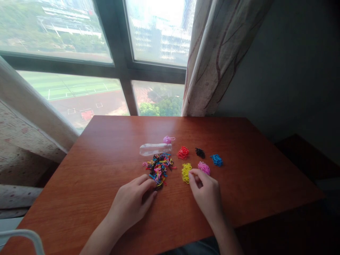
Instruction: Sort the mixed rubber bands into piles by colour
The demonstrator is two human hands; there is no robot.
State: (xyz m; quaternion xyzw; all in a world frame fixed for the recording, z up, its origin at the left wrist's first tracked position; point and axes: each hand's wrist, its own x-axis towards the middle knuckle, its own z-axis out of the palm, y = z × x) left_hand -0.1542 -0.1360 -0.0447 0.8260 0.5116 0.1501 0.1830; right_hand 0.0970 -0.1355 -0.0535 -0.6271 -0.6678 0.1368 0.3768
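A mixed heap of small rubber bands (158, 166) in several colours lies on the wooden table. My left hand (132, 202) rests at its near edge, fingers curled, fingertips touching the bands and the thumb slightly apart. Right of the heap is a pile of yellow rubber bands (186, 171). At its right edge my right hand (205, 189) has thumb and forefinger pinched together; anything between them is too small to make out. Pink rubber bands (204, 167) lie just behind that hand, partly covered by it. Farther back are red (183, 152), black (200, 153) and blue rubber bands (217, 160).
A clear plastic bottle-shaped container (155, 149) lies on its side behind the mixed heap. Beyond it sits a pink cap with a loop (168, 139). The table (79, 184) reaches to a window, with curtains (212, 53) at both sides. A white curved bar (26, 233) stands at lower left.
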